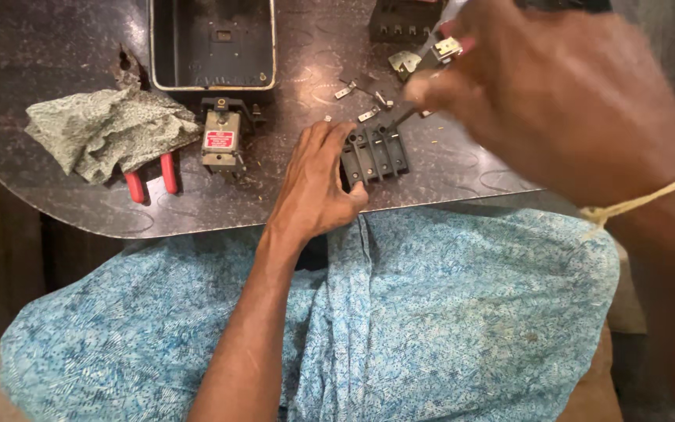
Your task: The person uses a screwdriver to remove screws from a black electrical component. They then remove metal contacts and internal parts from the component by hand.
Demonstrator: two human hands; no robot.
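Left hand point(318, 184) gripping black switch block point(374, 154); right hand point(556, 94) pinching small metal-tipped part point(445, 50).
Risk, judged: block near table point(56, 55) edge, liable to slip off.

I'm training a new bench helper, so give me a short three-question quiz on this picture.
1. True or false: the left hand rests on the black block.
2. What lies over the red-handled pliers? A) a cloth B) a metal box C) a sleeve
3. Fill in: the right hand is raised above the ____, holding a small part.

Key:
1. True; the fingers grip its left side.
2. A; the crumpled cloth covers all but the handles.
3. Table; the hand is blurred, so the part's kind cannot be told.
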